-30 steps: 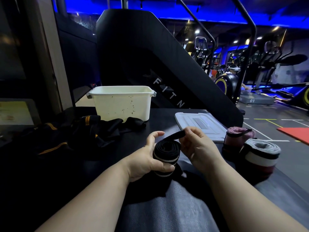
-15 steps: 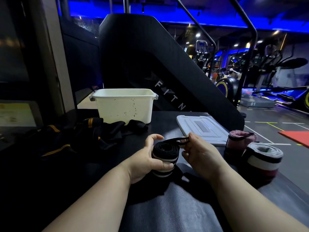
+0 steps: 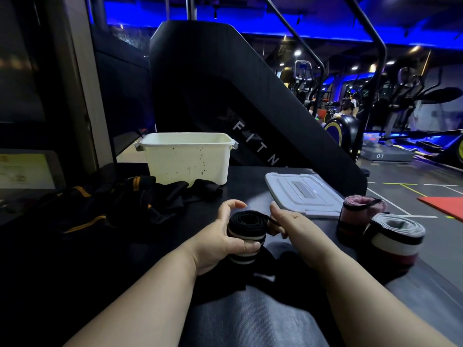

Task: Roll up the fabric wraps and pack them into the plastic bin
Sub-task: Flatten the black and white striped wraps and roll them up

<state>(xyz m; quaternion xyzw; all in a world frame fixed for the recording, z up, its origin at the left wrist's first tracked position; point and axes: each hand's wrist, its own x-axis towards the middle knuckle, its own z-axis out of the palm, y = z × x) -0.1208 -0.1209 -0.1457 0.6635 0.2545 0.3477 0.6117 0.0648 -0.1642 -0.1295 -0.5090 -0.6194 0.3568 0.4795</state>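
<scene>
The left grip (image 3: 223,237) curls round the rolled black-and-white striped fabric wrap (image 3: 246,227); the right grip (image 3: 288,225), just beside it, pinches its loose black tail.

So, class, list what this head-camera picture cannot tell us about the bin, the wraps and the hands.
Plastic bin: head view, its near wall hides the inside.
Dark wrap pile: head view, too dim to count the wraps.
Pink roll: head view, partly hidden behind the grey-topped roll.
Right hand: head view, its own back hides how it takes the black roll's strap.
</scene>
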